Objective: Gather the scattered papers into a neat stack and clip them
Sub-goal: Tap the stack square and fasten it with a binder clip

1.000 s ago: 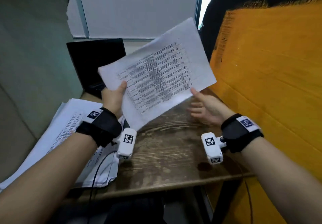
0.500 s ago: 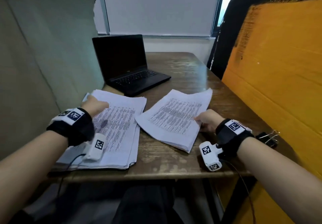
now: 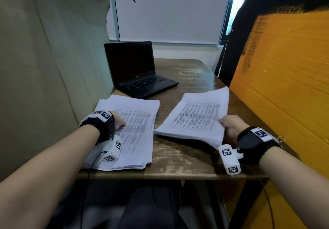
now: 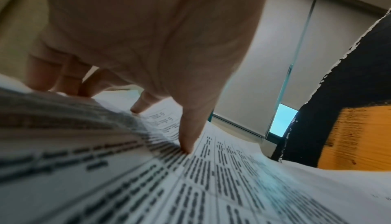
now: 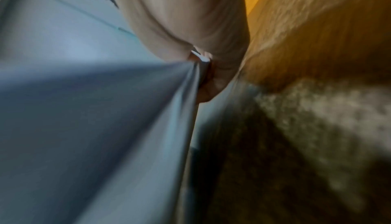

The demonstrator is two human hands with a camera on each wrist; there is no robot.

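Observation:
Two piles of printed papers lie on the wooden table [image 3: 178, 164]. The left pile [image 3: 135, 132] [image 4: 232, 185] sits by the wall, its sheets slightly fanned. My left hand [image 3: 117, 120] rests at its left edge; the thumb tip [image 4: 188, 144] and fingertips press down on the top sheet. The right pile [image 3: 195, 118] [image 5: 95, 127] lies slanted at centre right. My right hand [image 3: 229, 125] [image 5: 203, 70] pinches its near right corner, thumb on top and fingers beneath, and that corner is raised off the table. A bit of metal clip [image 3: 280, 138] shows behind my right wrist.
An open black laptop [image 3: 137, 70] stands at the back left of the table. An orange board [image 3: 284, 86] walls in the right side and a beige panel [image 3: 44, 68] the left. Bare wood shows between the piles and along the front edge.
One second ago a sheaf was held up in the air; it now lies as the right pile. Since half a second ago my right hand has raised that pile's near right corner.

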